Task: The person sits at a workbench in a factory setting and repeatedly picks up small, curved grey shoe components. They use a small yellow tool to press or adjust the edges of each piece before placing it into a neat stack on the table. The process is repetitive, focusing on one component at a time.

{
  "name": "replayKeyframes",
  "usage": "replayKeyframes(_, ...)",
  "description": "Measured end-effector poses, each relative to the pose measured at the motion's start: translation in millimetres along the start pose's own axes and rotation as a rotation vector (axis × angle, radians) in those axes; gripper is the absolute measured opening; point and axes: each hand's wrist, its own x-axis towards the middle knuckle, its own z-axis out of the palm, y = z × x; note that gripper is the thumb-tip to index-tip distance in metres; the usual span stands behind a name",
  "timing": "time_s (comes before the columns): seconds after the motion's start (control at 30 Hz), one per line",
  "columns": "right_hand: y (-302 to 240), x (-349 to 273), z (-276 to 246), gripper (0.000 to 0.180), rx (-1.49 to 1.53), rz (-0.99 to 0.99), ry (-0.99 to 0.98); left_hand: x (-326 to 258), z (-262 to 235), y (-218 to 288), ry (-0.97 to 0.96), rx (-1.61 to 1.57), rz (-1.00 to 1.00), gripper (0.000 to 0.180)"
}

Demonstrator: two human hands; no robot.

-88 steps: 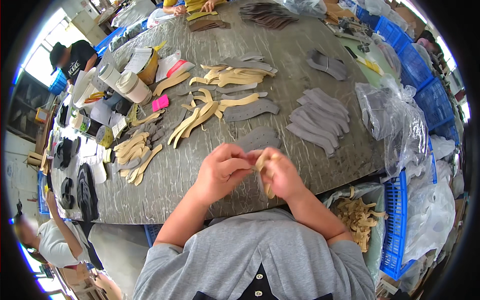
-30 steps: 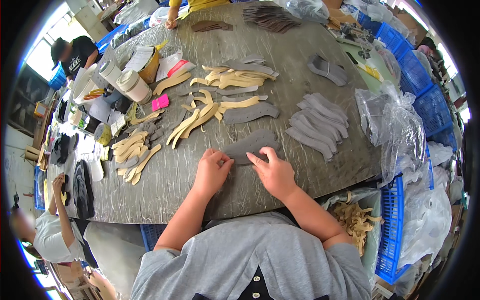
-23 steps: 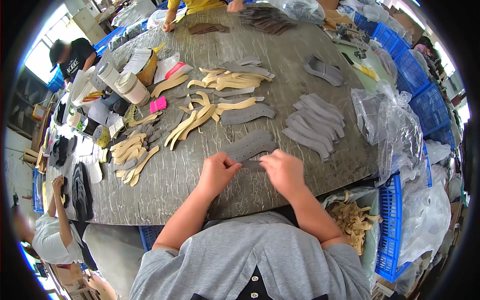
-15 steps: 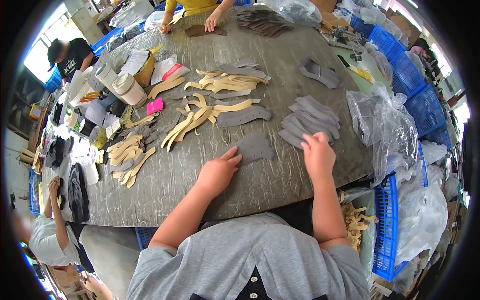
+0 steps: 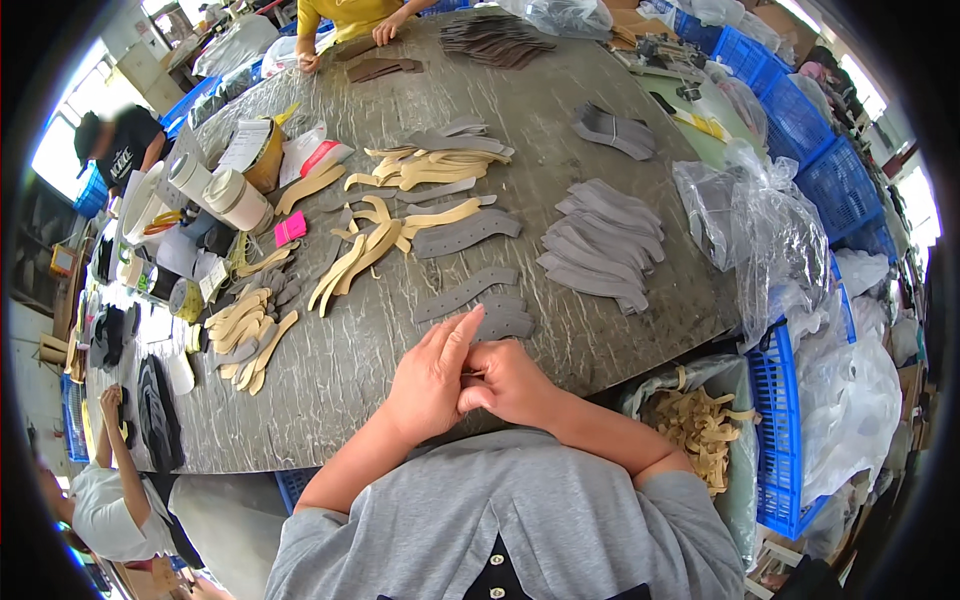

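Grey pieces sit partly behind fingers; white jars stand left.

Windows glare white at left — edges bow, corners blacken.

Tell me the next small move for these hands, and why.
Probably draw the right hand away from the left hand: they meet, hiding anything between them, and the perforated grey strips lie just beyond, handy to reach.
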Motion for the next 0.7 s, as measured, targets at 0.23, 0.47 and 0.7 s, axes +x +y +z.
replayKeyframes(0.23,0,-3,-8,0.018,0.264,0.251,-0.094,-3,8,-3,-0.034,-0.080,0.049,0.103)
replayKeyframes(0.47,-7,1,-7,0.017,0.221,0.340,-0.092,-4,1,0,-0.091,-0.364,-0.053,0.105)
replayKeyframes(0.7,8,0,-6,0.005,0.712,0.248,0.005,-4,2,-13,0.116,-0.859,-0.259,0.064)
